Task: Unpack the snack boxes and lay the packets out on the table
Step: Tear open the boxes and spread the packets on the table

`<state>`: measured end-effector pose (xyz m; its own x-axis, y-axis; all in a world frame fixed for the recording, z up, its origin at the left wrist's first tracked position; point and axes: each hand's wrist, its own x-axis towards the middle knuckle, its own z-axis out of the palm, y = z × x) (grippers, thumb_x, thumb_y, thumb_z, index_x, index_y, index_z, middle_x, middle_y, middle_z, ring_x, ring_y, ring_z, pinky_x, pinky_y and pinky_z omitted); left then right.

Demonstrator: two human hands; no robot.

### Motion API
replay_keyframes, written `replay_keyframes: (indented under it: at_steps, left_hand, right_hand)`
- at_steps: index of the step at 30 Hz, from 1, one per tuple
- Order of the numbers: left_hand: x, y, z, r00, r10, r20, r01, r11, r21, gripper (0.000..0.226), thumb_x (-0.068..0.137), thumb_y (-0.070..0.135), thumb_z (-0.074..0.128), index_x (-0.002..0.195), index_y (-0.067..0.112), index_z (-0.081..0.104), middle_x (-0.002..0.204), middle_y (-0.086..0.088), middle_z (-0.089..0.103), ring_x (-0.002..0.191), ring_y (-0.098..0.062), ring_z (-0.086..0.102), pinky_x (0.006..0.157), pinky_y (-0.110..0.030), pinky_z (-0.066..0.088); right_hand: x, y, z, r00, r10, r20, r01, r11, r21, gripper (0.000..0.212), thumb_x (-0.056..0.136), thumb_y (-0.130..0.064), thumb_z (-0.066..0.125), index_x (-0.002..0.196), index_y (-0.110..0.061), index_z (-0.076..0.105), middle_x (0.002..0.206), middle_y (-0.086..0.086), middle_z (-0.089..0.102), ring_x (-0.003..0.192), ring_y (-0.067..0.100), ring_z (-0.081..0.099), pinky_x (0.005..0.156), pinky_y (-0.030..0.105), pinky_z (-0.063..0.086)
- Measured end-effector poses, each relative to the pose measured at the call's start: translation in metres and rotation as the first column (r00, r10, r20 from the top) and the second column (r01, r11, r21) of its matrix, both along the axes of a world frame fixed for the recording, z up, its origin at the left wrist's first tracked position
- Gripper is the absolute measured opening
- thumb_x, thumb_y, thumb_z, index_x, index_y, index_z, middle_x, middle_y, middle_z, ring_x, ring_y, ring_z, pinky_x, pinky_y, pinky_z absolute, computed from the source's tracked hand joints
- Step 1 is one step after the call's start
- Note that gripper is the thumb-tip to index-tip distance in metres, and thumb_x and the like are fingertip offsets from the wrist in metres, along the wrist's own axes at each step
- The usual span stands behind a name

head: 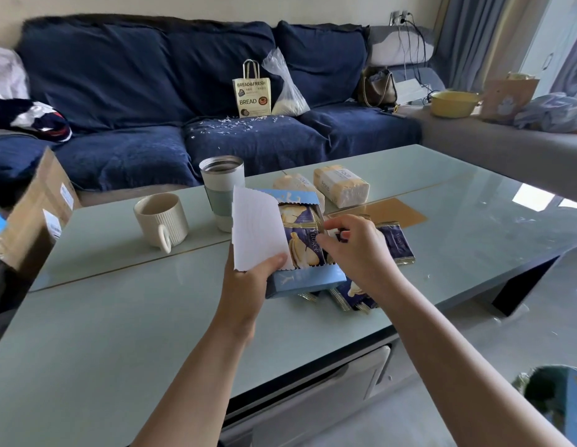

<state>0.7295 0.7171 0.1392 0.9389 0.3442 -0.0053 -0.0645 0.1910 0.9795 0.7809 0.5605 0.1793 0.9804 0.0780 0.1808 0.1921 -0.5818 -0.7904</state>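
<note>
Blue cardboard snack box (305,280), flap open, held above the glass table (119,333) by the left hand (251,280) gripping its near end. The right hand (351,250) pinches a dark packet (301,240) inside. Other packets (395,241) lie on the table beneath. Best to steady the box and draw one packet straight out.
</note>
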Motion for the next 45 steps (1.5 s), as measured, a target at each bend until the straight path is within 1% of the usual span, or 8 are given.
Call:
replay_keyframes:
  at_steps: [6, 12, 17, 21, 25, 30, 33, 45]
  left_hand:
    - [-0.006, 0.007, 0.006, 0.997, -0.053, 0.053, 0.049, 0.997, 0.067, 0.056, 0.067, 0.014, 0.073, 0.122, 0.022, 0.061, 0.105, -0.001, 0.073, 0.090, -0.015, 0.069, 0.058, -0.021, 0.050]
    - [-0.018, 0.026, 0.008, 0.995, -0.042, 0.092, 0.027, 0.988, 0.152, 0.053, 0.066, 0.017, 0.073, 0.118, 0.024, 0.063, 0.102, 0.000, 0.073, 0.092, -0.019, 0.070, 0.064, -0.026, 0.053]
    - [-0.026, 0.045, 0.008, 0.993, 0.002, 0.117, -0.022, 0.986, 0.166, 0.049, 0.068, 0.012, 0.074, 0.114, 0.025, 0.065, 0.101, 0.001, 0.074, 0.092, -0.017, 0.071, 0.067, -0.027, 0.054]
    - [-0.030, 0.059, 0.007, 0.994, 0.028, 0.108, -0.048, 0.981, 0.186, 0.045, 0.077, 0.001, 0.074, 0.116, 0.022, 0.066, 0.102, 0.002, 0.075, 0.092, -0.016, 0.070, 0.066, -0.024, 0.053]
    - [-0.034, 0.073, 0.005, 0.991, 0.078, 0.110, -0.101, 0.971, 0.218, 0.043, 0.079, -0.001, 0.071, 0.117, 0.020, 0.065, 0.101, 0.002, 0.074, 0.091, -0.017, 0.070, 0.064, -0.021, 0.051]
    - [-0.038, 0.083, 0.002, 0.988, 0.117, 0.105, -0.135, 0.973, 0.186, 0.039, 0.076, -0.002, 0.075, 0.104, 0.025, 0.068, 0.092, 0.007, 0.076, 0.085, -0.011, 0.071, 0.066, -0.023, 0.054]
    - [-0.036, 0.089, -0.002, 0.989, 0.122, 0.088, -0.136, 0.977, 0.162, 0.039, 0.068, 0.008, 0.078, 0.103, 0.022, 0.069, 0.096, 0.000, 0.076, 0.089, -0.019, 0.071, 0.069, -0.030, 0.055]
    - [-0.029, 0.099, -0.003, 0.956, 0.279, 0.092, -0.293, 0.931, 0.217, 0.038, 0.075, 0.002, 0.079, 0.110, 0.013, 0.067, 0.093, 0.003, 0.073, 0.081, -0.008, 0.070, 0.063, -0.016, 0.053]
  right_hand:
    - [0.002, 0.012, -0.017, 0.985, 0.112, -0.134, -0.143, 0.958, -0.248, 0.037, 0.085, -0.061, 0.058, 0.074, -0.025, 0.054, 0.129, 0.009, 0.046, 0.123, 0.034, 0.035, 0.093, 0.034, 0.028]
    - [0.002, 0.034, -0.019, 0.943, 0.274, -0.191, -0.272, 0.962, 0.035, 0.051, 0.072, -0.062, 0.065, 0.090, -0.014, 0.066, 0.093, 0.004, 0.068, 0.085, 0.021, 0.062, 0.071, 0.032, 0.048]
    - [0.003, 0.054, -0.016, 0.901, 0.362, -0.241, -0.339, 0.932, 0.132, 0.041, 0.083, -0.043, 0.071, 0.091, -0.003, 0.070, 0.081, 0.008, 0.070, 0.074, 0.012, 0.054, 0.066, 0.025, 0.042]
    - [0.003, 0.075, -0.020, 0.919, 0.319, -0.231, -0.325, 0.946, 0.011, 0.051, 0.081, -0.057, 0.065, 0.067, -0.009, 0.055, 0.069, -0.001, 0.047, 0.068, 0.016, 0.040, 0.057, 0.026, 0.032]
    - [-0.004, 0.093, -0.022, 0.941, 0.305, -0.149, -0.331, 0.919, -0.212, 0.055, 0.091, -0.060, 0.050, 0.063, -0.014, 0.038, 0.088, 0.007, 0.045, 0.090, 0.024, 0.037, 0.081, 0.033, 0.030]
    - [-0.008, 0.099, -0.027, 0.870, 0.434, -0.233, -0.378, 0.892, 0.249, 0.033, 0.085, -0.044, 0.070, 0.064, -0.023, 0.056, 0.060, -0.009, 0.053, 0.063, 0.011, 0.049, 0.061, 0.025, 0.039]
    - [0.001, 0.105, -0.036, 0.814, 0.480, -0.328, -0.328, 0.845, 0.423, 0.020, 0.079, -0.030, 0.079, 0.093, -0.018, 0.072, 0.090, -0.001, 0.076, 0.091, 0.020, 0.071, 0.087, 0.033, 0.055]
    - [0.006, 0.123, -0.030, 0.775, 0.461, -0.432, -0.103, 0.766, 0.634, 0.016, 0.072, -0.011, 0.083, 0.086, -0.008, 0.076, 0.089, 0.011, 0.077, 0.082, 0.027, 0.071, 0.086, 0.040, 0.056]
